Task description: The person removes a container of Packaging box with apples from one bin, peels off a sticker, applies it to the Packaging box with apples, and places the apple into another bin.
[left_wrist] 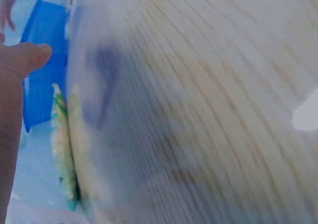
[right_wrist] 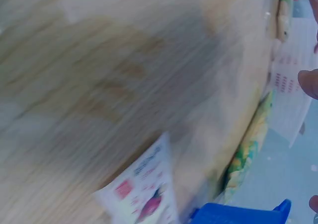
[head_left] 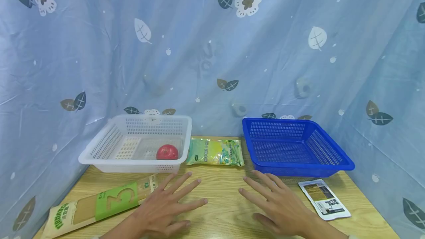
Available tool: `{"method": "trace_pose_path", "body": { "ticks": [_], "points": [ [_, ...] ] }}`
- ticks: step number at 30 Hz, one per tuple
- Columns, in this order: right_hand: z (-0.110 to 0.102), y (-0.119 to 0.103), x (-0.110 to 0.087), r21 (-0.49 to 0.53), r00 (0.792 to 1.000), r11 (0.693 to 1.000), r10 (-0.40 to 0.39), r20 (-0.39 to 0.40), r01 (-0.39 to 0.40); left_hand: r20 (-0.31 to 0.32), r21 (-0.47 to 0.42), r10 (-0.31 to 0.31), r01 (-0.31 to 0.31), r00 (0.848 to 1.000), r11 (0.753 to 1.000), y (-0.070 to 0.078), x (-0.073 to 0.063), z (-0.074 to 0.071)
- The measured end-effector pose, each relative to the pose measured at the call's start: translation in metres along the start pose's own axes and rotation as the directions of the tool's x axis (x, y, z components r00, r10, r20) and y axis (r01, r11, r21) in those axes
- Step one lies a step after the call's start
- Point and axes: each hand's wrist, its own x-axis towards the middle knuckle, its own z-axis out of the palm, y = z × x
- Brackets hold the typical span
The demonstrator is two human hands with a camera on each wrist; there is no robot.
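Observation:
Fingers spread and straight, my left hand (head_left: 166, 207) is held over the table, beside the right end of a long beige packet with a green band (head_left: 116, 200). My right hand (head_left: 282, 205) is likewise spread, left of a small white pouch (head_left: 325, 199) with a brown panel. Neither hand holds anything. Beyond the left hand, a white basket (head_left: 132, 166) contains a red, round tomato-like item (head_left: 167, 152). A blue basket (head_left: 299, 170) stands past the right hand. Between the baskets lies a green and yellow packet (head_left: 215, 152), also seen in the left wrist view.
All of this is on a light wooden table (head_left: 216, 183). A blue curtain (head_left: 206, 47) with leaves and flowers hangs behind the baskets and along both sides. The wrist views are blurred and mostly filled by the tabletop.

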Motion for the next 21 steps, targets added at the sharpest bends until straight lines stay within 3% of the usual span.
{"method": "trace_pose_path", "body": {
  "ticks": [7, 14, 18, 21],
  "points": [
    [-0.002, -0.005, 0.019, 0.01, 0.993, 0.999, 0.052, -0.11, -0.051, -0.072, -0.028, -0.117, 0.116, 0.99, 0.993, 0.005, 0.007, -0.005],
    [-0.002, -0.009, 0.045, 0.074, 0.983, 0.995, 0.081, -0.163, -0.069, -0.16, -0.104, -0.266, 0.252, 0.951, 0.962, 0.0, 0.001, -0.014],
    [0.0, -0.009, 0.06, 0.121, 0.98, 0.989, 0.108, -0.167, -0.089, -0.167, -0.164, -0.38, 0.355, 0.91, 0.92, -0.004, -0.006, -0.018],
    [0.002, -0.009, 0.073, 0.151, 0.977, 0.983, 0.126, -0.172, -0.1, -0.182, -0.235, -0.485, 0.442, 0.855, 0.866, -0.008, -0.01, -0.02]
  ]
}}
